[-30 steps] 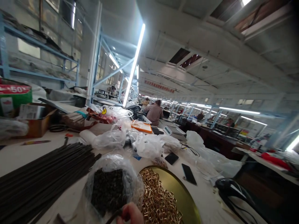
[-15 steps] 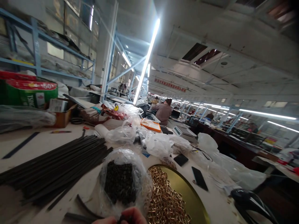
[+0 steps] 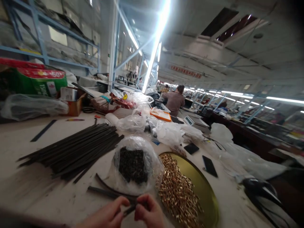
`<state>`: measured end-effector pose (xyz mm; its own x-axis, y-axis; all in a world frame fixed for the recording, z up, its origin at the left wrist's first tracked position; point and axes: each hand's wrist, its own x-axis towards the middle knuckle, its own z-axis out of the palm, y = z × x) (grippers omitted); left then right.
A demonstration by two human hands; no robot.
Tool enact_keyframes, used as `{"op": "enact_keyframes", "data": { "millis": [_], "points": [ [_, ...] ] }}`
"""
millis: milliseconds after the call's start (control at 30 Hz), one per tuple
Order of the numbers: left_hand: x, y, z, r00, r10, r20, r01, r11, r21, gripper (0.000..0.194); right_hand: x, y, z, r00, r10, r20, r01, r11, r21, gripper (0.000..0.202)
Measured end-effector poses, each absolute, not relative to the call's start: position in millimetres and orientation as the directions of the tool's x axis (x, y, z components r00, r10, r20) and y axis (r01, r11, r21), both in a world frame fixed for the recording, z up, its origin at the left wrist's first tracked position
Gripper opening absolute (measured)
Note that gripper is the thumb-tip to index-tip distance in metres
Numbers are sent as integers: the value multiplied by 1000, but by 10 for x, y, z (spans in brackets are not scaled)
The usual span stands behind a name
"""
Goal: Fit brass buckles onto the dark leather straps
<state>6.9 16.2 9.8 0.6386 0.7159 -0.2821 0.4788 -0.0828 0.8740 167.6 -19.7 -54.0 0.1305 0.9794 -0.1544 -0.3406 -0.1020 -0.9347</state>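
Both hands sit at the bottom edge of the head view, meeting over the white table (image 3: pixel 35 148). Left hand (image 3: pixel 106 215) and right hand (image 3: pixel 148 213) each have a fingertip grip clamped on one thin dark strap strip (image 3: pixel 114 193), pinch points close together at about the same height.

Key relation: the strip's long axis runs from the pinch out toward 10 o'clock, low across the table. The free length lies on the left hand's side; the right hand holds the near end. A second dark strip (image 3: pixel 104 184) curves just beyond it, close by, contact unclear.

Feed stock:
- heap of gold metal clips (image 3: pixel 178 190) in the round brass-coloured tray (image 3: pixel 204 190), at 2 o'clock from the pinch, near the right hand.
- clear plastic bag of small dark parts (image 3: pixel 133 164), at 12 o'clock, just beyond the fingertips, touching the tray's left rim.
- bundle of long dark strips (image 3: pixel 76 152), at 10–11 o'clock, well apart, long axis roughly parallel to the held strip.

Two black phones (image 3: pixel 210 166) lie beyond the tray at 2 o'clock. A seated person (image 3: pixel 174 101) works far down the table, hands not visible.
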Motion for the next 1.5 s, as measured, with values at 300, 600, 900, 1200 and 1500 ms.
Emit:
{"op": "enact_keyframes", "data": {
  "millis": [300, 600, 900, 1200, 1500],
  "points": [
    [90, 179, -30, 699, 602, -387, 479, 8, 878, 76, 1598, -346, -358, 106, 971, -216, -564, -120, -817, 32],
    [179, 330, -71, 682, 652, -332, 432, 8, 902, 57, 2164, -369, -318, 240, 971, 5, 216, -48, -975, 24],
    [397, 304, -70, 646, 689, -328, 493, -49, 869, 25, 3091, -23, -318, 506, 819, 270, 780, -301, -549, 11],
    [485, 273, 266, 703, 706, -84, 321, -211, 923, 28, 2325, -379, -52, 253, 967, 15, 40, 5, -999, 27],
    [460, 141, 286, 551, 763, -339, 346, 160, 924, 31, 1765, -459, -128, 115, 986, -119, -436, -57, -898, 38]
  ]
}}
